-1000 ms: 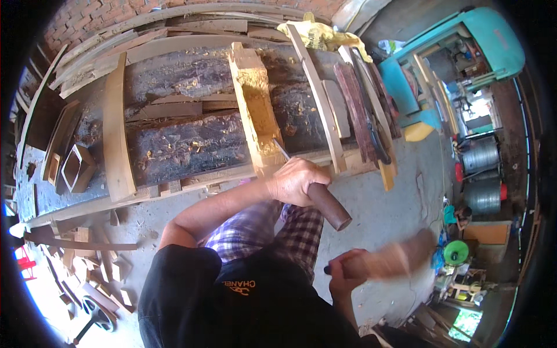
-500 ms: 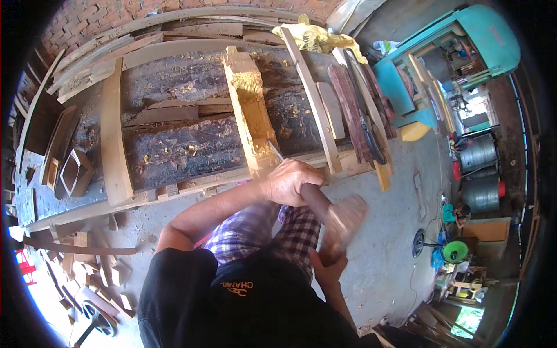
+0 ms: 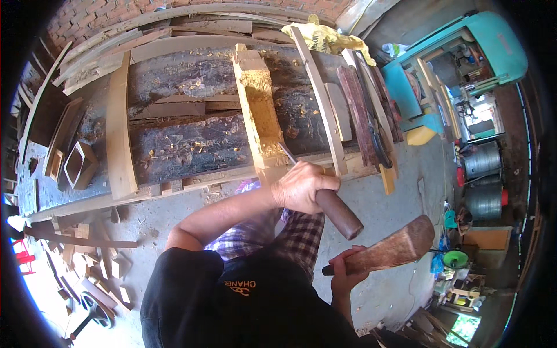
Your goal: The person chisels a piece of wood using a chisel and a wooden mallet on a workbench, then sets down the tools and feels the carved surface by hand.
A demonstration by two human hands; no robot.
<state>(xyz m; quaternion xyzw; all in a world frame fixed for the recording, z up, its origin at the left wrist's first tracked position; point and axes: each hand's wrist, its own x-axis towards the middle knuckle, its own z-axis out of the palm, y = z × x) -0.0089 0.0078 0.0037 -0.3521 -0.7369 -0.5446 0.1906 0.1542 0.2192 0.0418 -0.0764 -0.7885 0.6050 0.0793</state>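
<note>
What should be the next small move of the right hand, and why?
Probably swing the wooden mallet in the right hand toward the chisel: the left hand grips the chisel with its blade at the hollowed timber, and the mallet is apart from the handle's free end.

Red brick wall [image 3: 78, 22] up top; grey floor [image 3: 400, 185]; bright opening [image 3: 466, 326] lower right.

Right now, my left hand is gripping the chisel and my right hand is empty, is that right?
Not quite: your right hand isn't empty. The head view shows it holding a brown wooden mallet. Your left hand is gripping the chisel.
</note>
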